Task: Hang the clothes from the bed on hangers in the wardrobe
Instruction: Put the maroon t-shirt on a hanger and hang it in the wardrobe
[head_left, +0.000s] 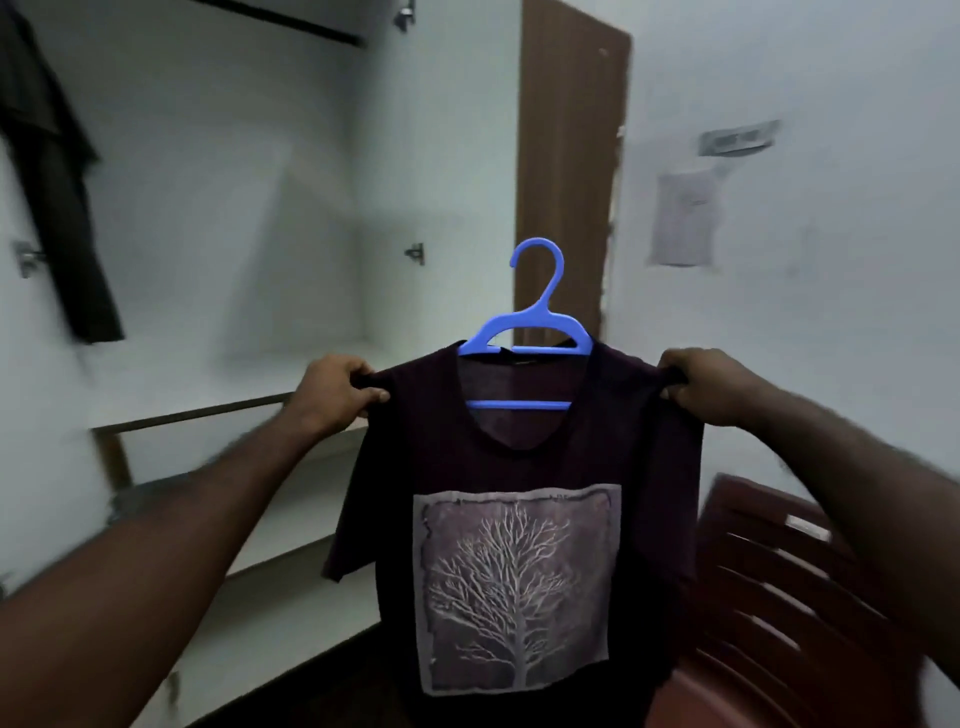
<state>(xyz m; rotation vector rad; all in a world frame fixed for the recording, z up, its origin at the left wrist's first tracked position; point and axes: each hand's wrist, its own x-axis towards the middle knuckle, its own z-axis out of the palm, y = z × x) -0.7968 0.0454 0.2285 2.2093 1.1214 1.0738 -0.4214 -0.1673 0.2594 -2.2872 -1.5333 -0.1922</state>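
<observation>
We hold the shirt (519, 462) on its hanger (550, 349) before the wardrobe (208, 182), left hand (340, 387) and right hand (701, 384) each pinching a shoulder; we judge the cloth soft and light, the hook (537, 248) the firmer grip.

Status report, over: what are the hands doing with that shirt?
Left hand and right hand each grip a shoulder. Tree-print T-shirt on blue hanger, held up, not yet on the wardrobe rail. Dark garment hangs at left.
</observation>
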